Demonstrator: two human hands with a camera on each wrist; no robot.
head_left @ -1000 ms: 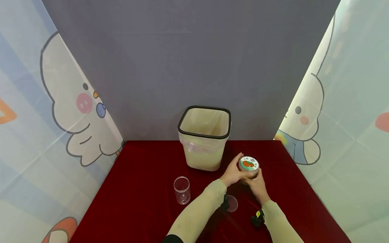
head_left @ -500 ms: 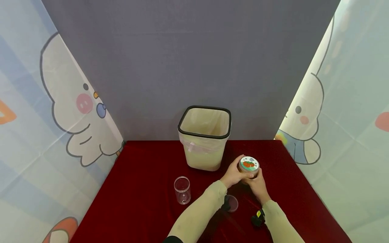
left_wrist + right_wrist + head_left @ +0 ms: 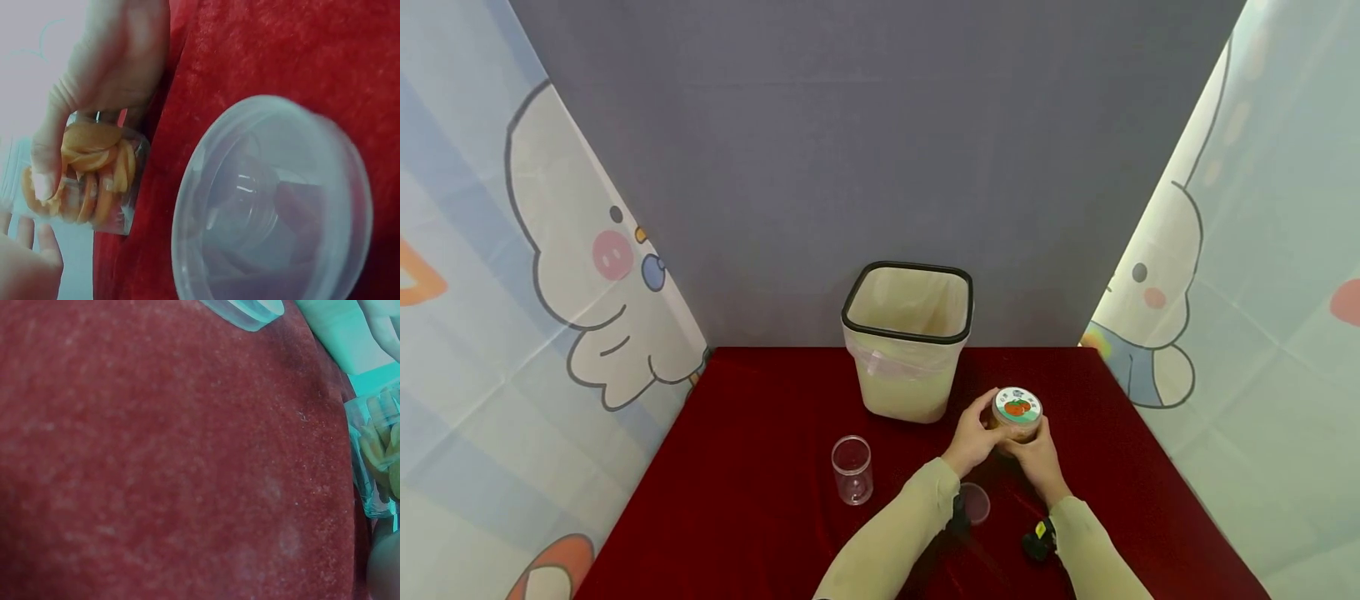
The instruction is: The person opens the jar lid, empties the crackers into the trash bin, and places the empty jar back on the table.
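Observation:
A clear jar (image 3: 1017, 422) of orange fruit slices stands between both hands, its round lid (image 3: 1017, 406) printed with orange fruit on white and green. The left hand (image 3: 973, 433) grips the jar's left side; in the left wrist view its thumb (image 3: 47, 156) lies across the wall, over the slices (image 3: 94, 169). From the right, the right hand (image 3: 1036, 458) holds the jar, thumb at the front and fingers round the far side. Parts of that jar appear at the right wrist view's edge (image 3: 378, 450). Nearer the body, a shallow clear plastic lid (image 3: 976, 503) lies on red cloth.
An uncovered clear jar (image 3: 852, 471) stands upright left of the hands. Behind it is a cream bin (image 3: 910, 379) with a black rim and a plastic liner. Red cloth (image 3: 737, 467) covers the table, with a grey curtain behind and printed curtains on both sides.
The left hand's thumb has shifted slightly left on the jar, and the printed lid has turned a little. Both hands stay on the jar. The other things have not moved.

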